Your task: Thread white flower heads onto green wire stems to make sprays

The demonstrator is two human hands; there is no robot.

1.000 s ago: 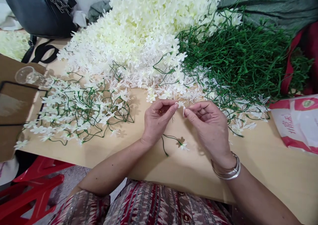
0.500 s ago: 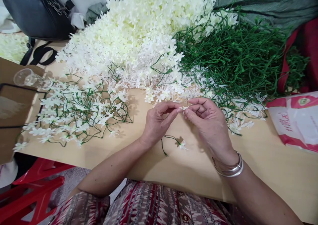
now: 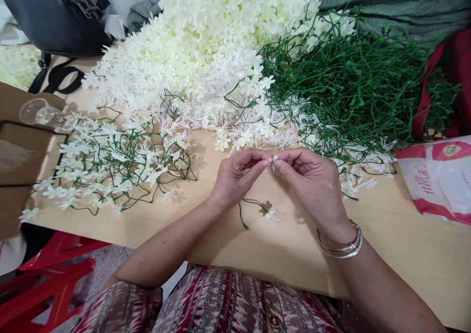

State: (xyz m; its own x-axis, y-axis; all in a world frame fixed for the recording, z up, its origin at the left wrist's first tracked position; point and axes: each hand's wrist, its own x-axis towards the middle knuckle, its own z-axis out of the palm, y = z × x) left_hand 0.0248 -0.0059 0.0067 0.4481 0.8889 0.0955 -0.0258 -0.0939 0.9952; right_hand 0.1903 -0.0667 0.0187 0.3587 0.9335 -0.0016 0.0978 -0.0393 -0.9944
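The fingertips of my left hand [image 3: 237, 178] and my right hand [image 3: 314, 181] meet in a pinch above the table. Between them is a small white artificial flower piece [image 3: 274, 160], mostly covered by the fingers. Just below lies a single green stem [image 3: 253, 202] with a white flower [image 3: 271, 215] on its end. Off to the left, a tangle of white flowers on green stems [image 3: 121, 159] is spread out. Behind my hands rises a big heap of loose white petals [image 3: 206, 43]. Bare green stems [image 3: 353, 83] are piled to its right.
A white and pink packet [image 3: 441, 178] lies on the table [image 3: 397, 254] at the right. Along the left are a cardboard box [image 3: 22, 161], a clear plastic cup [image 3: 40, 112] and a black bag [image 3: 59, 19]. Red stools [image 3: 62, 284] stand below the table edge.
Both hands stay together in nearly the same place. The right fingers have shifted slightly over the white piece, and a small white tip now stands up between the fingertips.
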